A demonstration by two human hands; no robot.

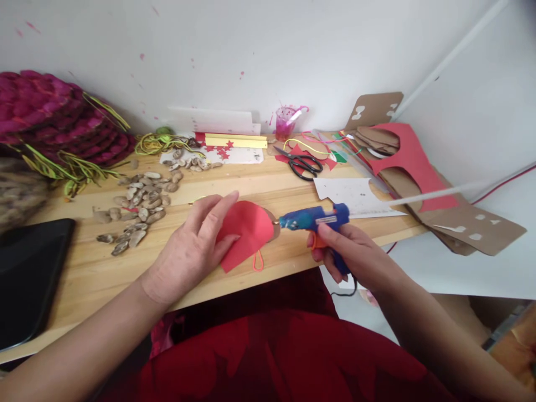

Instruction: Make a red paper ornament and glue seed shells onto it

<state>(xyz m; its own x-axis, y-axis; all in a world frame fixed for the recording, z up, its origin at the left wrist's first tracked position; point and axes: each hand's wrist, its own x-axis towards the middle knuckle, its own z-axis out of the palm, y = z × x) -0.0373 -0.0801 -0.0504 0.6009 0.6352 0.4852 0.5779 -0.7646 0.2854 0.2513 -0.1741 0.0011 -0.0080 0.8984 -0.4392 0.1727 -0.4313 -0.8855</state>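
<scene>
My left hand (196,245) grips a rounded piece of red paper (249,229) by its left side, thumb on top of the sheet. Brown cardboard (274,231) peeks out behind the paper's right edge. Below it, an orange loop of cord (258,262) sticks out toward the table's front edge. My right hand (347,248) is wrapped around a blue glue gun (304,218), fingers by its orange trigger. The nozzle points left and meets, or nearly meets, the right edge of the paper and cardboard; exact contact is hard to tell.
Peanut shells (144,195) lie in a heap left of centre. Black scissors (304,164) rest behind the glue gun. White paper (352,195) and cut cardboard (473,223) lie to the right. A black tray (33,273) is at the left, and a pink-stained cup (285,123) stands by the wall.
</scene>
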